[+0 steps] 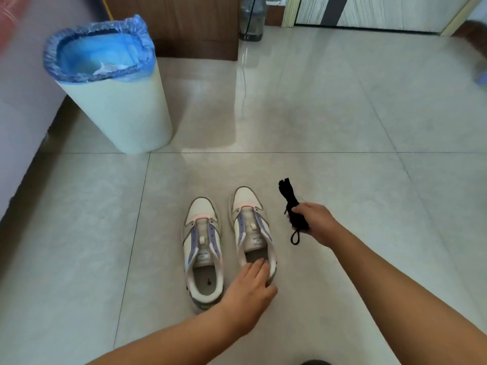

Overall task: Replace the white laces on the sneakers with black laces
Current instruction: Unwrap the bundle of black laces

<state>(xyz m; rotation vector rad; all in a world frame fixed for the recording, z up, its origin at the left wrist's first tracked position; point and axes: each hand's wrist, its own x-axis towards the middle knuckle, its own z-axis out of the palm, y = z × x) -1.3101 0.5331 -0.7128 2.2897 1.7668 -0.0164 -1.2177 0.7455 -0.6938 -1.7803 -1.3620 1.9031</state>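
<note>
Two white sneakers with purple and pink trim stand side by side on the tiled floor, toes pointing away from me. No laces show in the eyelets of either one. My left hand [250, 288] grips the heel collar of the right sneaker [250, 222], fingers inside the opening. The left sneaker [201, 241] stands untouched beside it. My right hand [315, 219] is closed around a bundle of black laces [290, 204], held just above the floor to the right of the shoes; one loop hangs below the fist.
A white waste bin [118, 101] with a blue liner stands at the back left by the wall. Brown wooden furniture [179, 25] and a clear water bottle [253, 17] are behind it. Glossy floor tiles [342, 127] stretch ahead and to the right.
</note>
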